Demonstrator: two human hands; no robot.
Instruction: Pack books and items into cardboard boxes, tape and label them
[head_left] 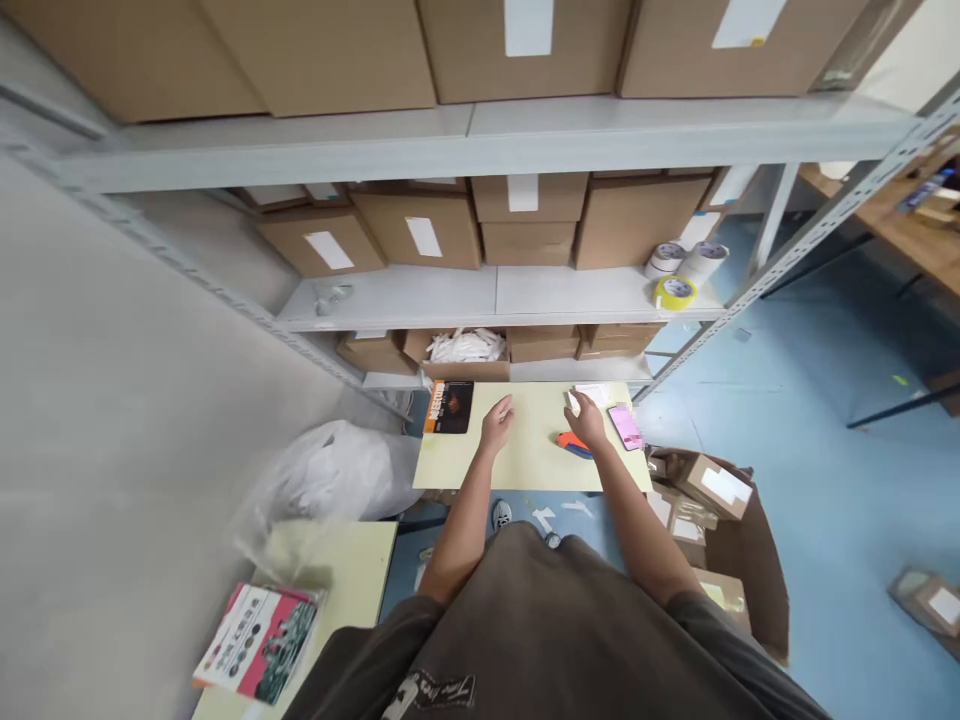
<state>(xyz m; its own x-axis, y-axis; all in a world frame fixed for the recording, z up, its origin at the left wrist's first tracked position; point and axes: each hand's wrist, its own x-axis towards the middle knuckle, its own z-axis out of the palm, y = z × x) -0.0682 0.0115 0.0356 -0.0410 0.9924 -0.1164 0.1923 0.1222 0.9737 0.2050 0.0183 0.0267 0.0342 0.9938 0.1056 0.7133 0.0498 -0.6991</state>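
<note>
My left hand (496, 425) hovers over the pale yellow table (536, 465), fingers stretched and holding nothing. To its left lies a black book with an orange edge (457, 408). On the other side, my right hand (588, 422) has its fingers apart beside some white paper (595, 392); whether it touches the paper I cannot tell. Just below that hand is a small orange and blue object (574, 444), partly behind the wrist, its kind unclear. A phone with a pink screen (625, 427) rests near the table's right edge.
Ahead stands a grey metal shelf (480, 158) with cardboard boxes (416, 232), tape rolls (675, 290) and an open box of white items (469, 347). A large carton (757, 570) of parcels is right. At left are a white plastic bag (341, 465) and books (259, 640).
</note>
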